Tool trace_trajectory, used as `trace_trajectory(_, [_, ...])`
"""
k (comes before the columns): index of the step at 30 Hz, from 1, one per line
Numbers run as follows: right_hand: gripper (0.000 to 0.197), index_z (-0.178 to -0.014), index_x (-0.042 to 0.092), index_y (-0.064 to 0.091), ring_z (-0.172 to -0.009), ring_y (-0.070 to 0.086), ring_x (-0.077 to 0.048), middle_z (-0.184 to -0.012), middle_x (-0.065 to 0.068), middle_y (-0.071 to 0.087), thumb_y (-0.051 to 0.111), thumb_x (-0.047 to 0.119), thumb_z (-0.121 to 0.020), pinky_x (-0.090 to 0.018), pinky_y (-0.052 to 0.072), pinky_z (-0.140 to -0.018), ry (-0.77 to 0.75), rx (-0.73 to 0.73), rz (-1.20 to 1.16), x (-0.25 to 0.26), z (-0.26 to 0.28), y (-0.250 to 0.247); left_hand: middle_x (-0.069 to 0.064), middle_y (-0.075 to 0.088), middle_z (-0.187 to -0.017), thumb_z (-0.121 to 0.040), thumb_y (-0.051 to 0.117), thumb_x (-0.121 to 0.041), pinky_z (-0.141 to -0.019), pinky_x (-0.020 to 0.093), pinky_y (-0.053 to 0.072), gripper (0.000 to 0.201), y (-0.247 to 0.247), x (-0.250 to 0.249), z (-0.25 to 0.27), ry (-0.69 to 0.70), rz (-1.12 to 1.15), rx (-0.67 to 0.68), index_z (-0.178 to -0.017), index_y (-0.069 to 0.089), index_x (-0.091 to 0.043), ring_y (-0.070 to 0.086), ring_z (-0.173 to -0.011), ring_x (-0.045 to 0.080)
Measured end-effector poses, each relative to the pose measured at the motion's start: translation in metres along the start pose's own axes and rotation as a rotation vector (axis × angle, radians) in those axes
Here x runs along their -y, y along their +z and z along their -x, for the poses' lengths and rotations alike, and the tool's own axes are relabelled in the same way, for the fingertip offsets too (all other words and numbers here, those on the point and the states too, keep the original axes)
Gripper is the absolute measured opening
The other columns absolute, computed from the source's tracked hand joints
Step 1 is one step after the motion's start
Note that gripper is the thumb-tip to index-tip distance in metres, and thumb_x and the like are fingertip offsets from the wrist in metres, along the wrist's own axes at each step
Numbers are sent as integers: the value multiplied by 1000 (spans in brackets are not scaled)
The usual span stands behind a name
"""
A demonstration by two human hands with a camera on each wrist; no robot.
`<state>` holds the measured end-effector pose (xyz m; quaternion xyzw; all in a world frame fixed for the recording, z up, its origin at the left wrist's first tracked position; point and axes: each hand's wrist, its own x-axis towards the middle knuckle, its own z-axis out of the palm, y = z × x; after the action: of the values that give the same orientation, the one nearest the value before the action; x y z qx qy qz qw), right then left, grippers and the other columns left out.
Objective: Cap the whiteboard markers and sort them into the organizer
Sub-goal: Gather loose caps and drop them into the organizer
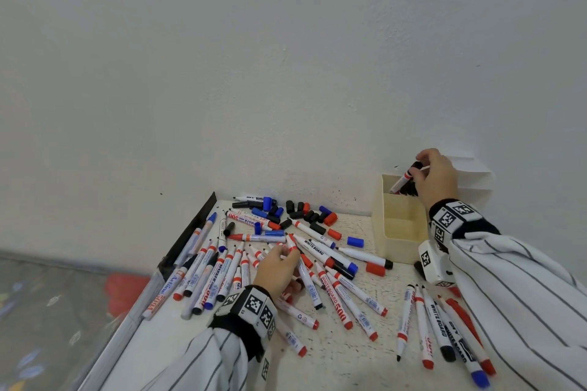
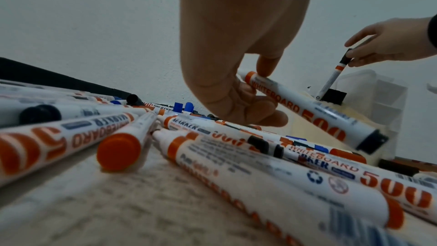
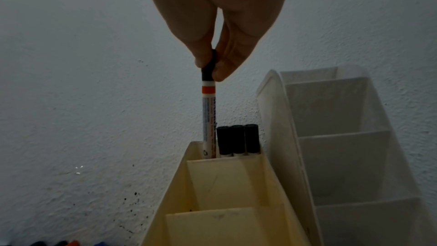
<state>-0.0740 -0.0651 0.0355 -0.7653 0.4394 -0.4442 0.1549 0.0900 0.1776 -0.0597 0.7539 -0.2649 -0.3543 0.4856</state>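
While the right hand (image 3: 220, 31) pinches a black-capped marker (image 3: 209, 113) half-lowered into the cream organizer's (image 3: 238, 190) back compartment, release seems next; the left hand's fingers (image 2: 266, 66) pinch another marker (image 2: 307, 108) above the bench (image 1: 343, 355) pile, apparently uncapped.

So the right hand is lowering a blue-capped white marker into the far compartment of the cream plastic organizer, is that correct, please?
Not quite: the cap is black, not blue. The right wrist view shows the right hand pinching a black-capped white marker over the cream plastic organizer's far compartment.
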Motion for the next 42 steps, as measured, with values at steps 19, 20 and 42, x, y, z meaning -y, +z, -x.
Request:
trace_trajectory(19, [43, -136, 14, 37, -124, 34, -38, -146, -5, 33, 38, 12, -92, -41, 27, -106, 18, 534, 594, -17, 19, 34, 2, 66, -91, -94, 48, -35, -78, 31, 56, 25, -14, 11, -8, -12, 3, -100, -104, 60, -15, 65, -78, 15])
trace_trajectory(20, [46, -138, 14, 34, -125, 32, -39, -147, -5, 31, 38, 12, -92, -41, 27, -106, 38, 547, 591, -15, 21, 34, 2, 66, -90, -94, 49, -34, -76, 30, 56, 25, -14, 12, -9, -13, 8, -101, -105, 60, -14, 65, -77, 14])
trace_trajectory(42, [25, -114, 12, 61, -105, 53, -19, -117, -6, 60, 50, 15, -92, -26, 37, -89, -8, 760, 77, 50, 59, 99, -11, 55, -84, -94, 49, -33, -63, 12, 44, 27, -26, 22, -10, 178, -187, -229, -112, 55, -14, 55, -74, 2])
